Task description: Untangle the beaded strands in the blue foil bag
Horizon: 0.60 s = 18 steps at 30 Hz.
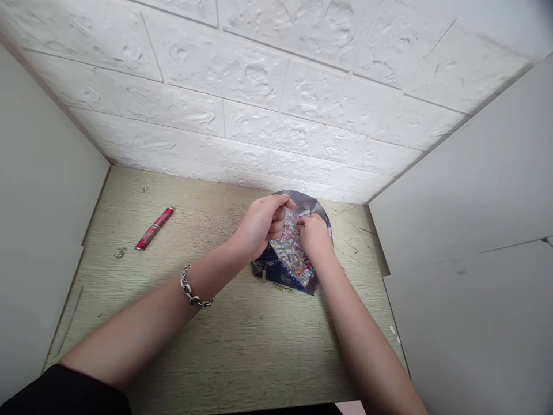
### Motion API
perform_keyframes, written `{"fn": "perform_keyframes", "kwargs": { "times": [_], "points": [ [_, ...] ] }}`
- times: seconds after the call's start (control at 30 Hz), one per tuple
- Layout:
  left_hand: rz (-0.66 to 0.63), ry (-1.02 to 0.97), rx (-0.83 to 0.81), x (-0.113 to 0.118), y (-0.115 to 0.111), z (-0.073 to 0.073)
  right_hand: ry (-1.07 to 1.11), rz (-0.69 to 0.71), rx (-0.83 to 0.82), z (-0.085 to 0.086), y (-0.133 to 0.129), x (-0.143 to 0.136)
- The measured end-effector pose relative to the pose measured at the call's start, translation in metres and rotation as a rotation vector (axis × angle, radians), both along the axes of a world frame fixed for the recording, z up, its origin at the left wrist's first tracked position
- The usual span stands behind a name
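Pinching at the near rim of an open foil bag [302, 202], the left hand [260, 227] has its thumb and fingertips drawn together over the bag's mouth, though whether they grip the foil itself or a bead is too small to tell. Right hand [314, 237] sits just beside it, fingers curled down into the beads [290, 248], a mixed heap of small pale, pink and clear pieces; its grip is hidden under the knuckles, so I cannot tell if anything is held. The bag lies on the table [242, 346] toward the far right, close to the white brick wall [259, 75], its dark blue printed side [272, 271] showing on the near edge. A chain bracelet [193, 291] circles the left wrist. Well apart, on the far left of the table, lies a red tube [154, 229], with a few tiny metal bits [120, 252] near it. As a judgement, the bag looks loosely propped and slumped open, so a tug from either hand could tip it and scatter beads across the table; small pieces could also roll off the near edge, and the bracelet could snag the foil.
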<state>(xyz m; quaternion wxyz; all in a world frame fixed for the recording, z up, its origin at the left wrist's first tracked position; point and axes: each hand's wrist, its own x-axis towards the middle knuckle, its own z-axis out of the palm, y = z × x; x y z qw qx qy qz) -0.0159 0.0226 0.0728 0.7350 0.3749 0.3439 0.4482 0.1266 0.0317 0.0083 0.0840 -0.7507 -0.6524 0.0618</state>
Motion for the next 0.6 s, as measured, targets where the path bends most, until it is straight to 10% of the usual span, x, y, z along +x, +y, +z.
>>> {"fn": "perform_keyframes", "kwargs": {
  "times": [0.6],
  "points": [
    [-0.02,0.104,0.112,0.0008,-0.0039,0.0012,-0.024,0.009,-0.042,-0.0001,0.0006,0.0]
  ]
}}
